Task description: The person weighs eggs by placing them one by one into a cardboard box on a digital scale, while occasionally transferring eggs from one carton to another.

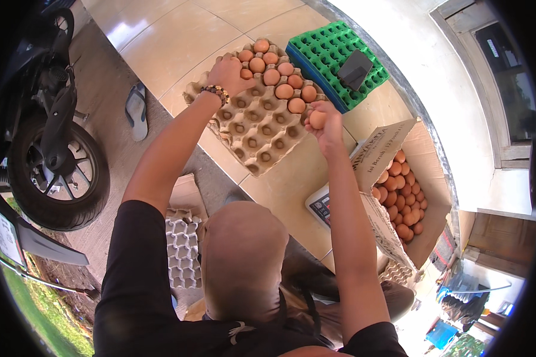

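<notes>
The left hand (227,72), with a beaded bracelet (215,91) at the wrist, reaches up to the upper middle of the frame and closes its fingers on a brown egg (246,74) sitting in the cardboard egg tray (253,128). The right hand (324,122) is just right of the tray's near corner and grips another brown egg (317,119) between its fingertips, held just over the tray's edge.

The egg tray lies tilted on the pale tiled floor (173,41). About a dozen eggs fill its far cups, and the cups nearer the person are bare.

Behind the tray, at the upper right, lies a stack of plastic trays, a green one (327,56) on top of a blue one, with a dark flat thing (354,68) resting on the green.

At the right of the frame an open cardboard box (393,143) holds a heap of brown eggs. A scale (320,205) shows partly between the right forearm and the box.

At the lower left, beside the person's shoulder, lies a grey egg tray (183,250). A motorbike wheel (56,172) fills the left edge, and a sandal (137,110) lies on the ground above it.
</notes>
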Tool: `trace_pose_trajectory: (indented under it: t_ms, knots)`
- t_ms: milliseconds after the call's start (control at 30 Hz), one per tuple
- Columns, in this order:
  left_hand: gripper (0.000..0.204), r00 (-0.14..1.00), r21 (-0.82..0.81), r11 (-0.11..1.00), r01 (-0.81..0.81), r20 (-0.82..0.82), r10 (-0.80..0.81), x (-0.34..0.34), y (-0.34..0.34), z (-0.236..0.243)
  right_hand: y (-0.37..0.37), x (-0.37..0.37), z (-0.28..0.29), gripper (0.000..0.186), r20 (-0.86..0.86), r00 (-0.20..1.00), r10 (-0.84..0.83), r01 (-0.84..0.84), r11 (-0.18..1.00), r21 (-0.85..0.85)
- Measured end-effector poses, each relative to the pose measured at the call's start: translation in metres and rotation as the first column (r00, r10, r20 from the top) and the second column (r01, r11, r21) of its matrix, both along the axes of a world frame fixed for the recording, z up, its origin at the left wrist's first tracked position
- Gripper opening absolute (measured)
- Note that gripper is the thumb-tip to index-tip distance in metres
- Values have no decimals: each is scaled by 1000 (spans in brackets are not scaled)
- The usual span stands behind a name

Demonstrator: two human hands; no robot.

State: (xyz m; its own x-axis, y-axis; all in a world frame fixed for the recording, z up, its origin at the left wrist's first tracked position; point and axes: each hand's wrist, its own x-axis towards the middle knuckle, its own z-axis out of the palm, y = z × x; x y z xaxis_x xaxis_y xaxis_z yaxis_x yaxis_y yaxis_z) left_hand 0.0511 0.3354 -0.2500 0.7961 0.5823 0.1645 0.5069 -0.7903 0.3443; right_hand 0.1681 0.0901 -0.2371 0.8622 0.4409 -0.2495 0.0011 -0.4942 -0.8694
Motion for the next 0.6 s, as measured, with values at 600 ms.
trace_pose_trajectory:
  t_ms: [600]
  knots:
    - [56,750,-833,129,538,543,378,-39,-10,35,-29,-81,65,46,-195,951,240,-163,926,341]
